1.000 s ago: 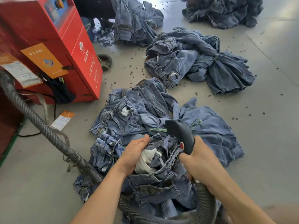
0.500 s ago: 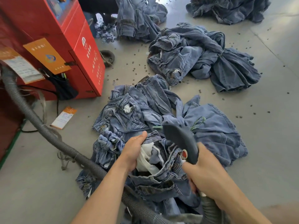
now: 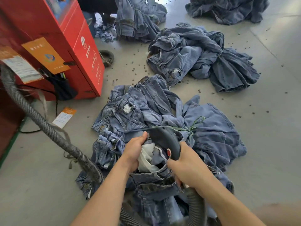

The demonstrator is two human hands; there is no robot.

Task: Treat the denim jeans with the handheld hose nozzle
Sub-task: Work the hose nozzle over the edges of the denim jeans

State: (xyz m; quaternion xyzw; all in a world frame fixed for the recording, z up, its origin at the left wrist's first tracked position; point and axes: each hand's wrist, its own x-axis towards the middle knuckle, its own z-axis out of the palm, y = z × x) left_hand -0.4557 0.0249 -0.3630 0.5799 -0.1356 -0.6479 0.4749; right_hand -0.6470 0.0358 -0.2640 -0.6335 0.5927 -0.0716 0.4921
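Observation:
A heap of blue denim jeans (image 3: 140, 115) lies on the concrete floor in front of me, tied with a green string. My left hand (image 3: 134, 150) grips the waistband of the nearest pair, holding its white pocket lining (image 3: 146, 158) open. My right hand (image 3: 189, 171) is wrapped around the dark handheld hose nozzle (image 3: 166, 142), which has a red button and points forward over the open waistband. Its ribbed grey hose (image 3: 48, 128) runs under the jeans and off to the left.
A red machine (image 3: 68, 46) with orange labels stands at the left. More bundles of jeans (image 3: 203, 54) lie farther back. Small dark bits are scattered over the floor. A paper tag (image 3: 64, 117) lies beside the hose.
The nozzle has shifted slightly left and forward over the open waistband. My view has dipped and moved a little closer. Both hands keep their hold.

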